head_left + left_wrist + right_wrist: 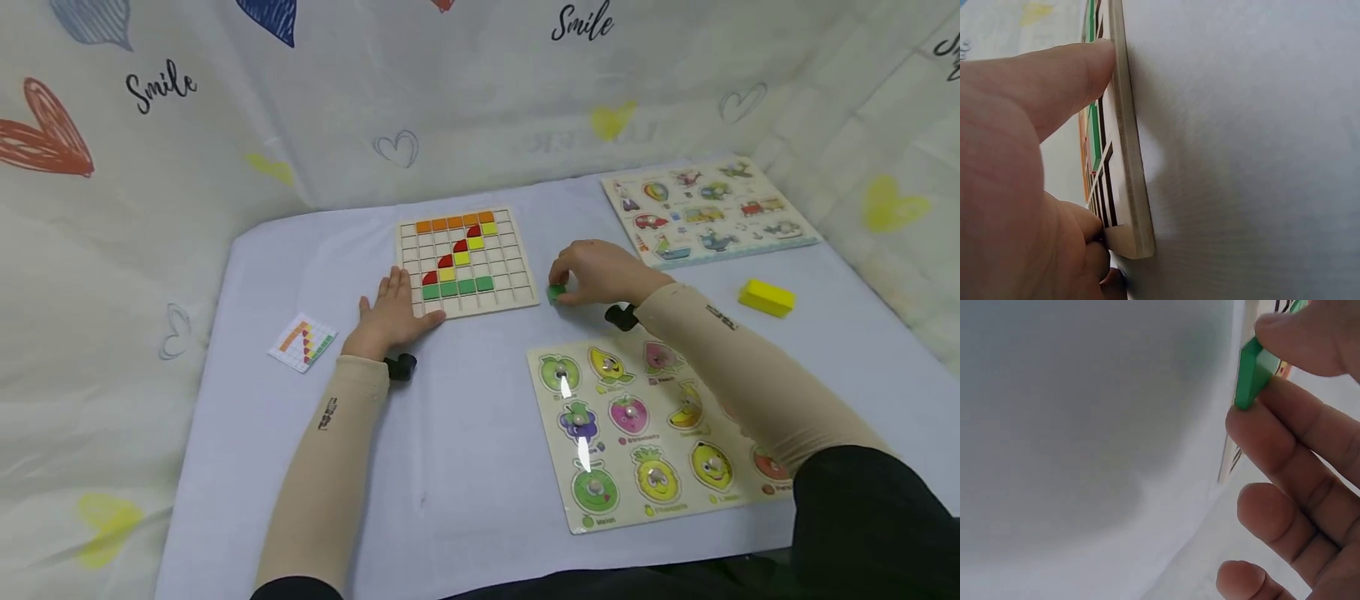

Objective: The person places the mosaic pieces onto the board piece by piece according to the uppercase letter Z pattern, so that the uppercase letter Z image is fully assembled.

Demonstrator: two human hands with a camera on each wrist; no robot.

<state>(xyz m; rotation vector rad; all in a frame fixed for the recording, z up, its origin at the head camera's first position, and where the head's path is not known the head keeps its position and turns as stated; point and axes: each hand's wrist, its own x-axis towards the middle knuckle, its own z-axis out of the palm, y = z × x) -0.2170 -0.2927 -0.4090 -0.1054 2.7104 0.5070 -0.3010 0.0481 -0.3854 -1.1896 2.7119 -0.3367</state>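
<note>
A child's play corner; wooden puzzles (705, 211) on a heart-printed "Smile" sheet (161, 87).

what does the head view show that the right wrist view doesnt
Only the head view shows the left hand resting flat on the grid board's near left corner, the small pattern card, the fruit puzzle, the vehicle puzzle and the yellow block. Only the right wrist view shows the fingers up close, pinching the tile's edges. Both show the right hand holding the green tile.
</note>
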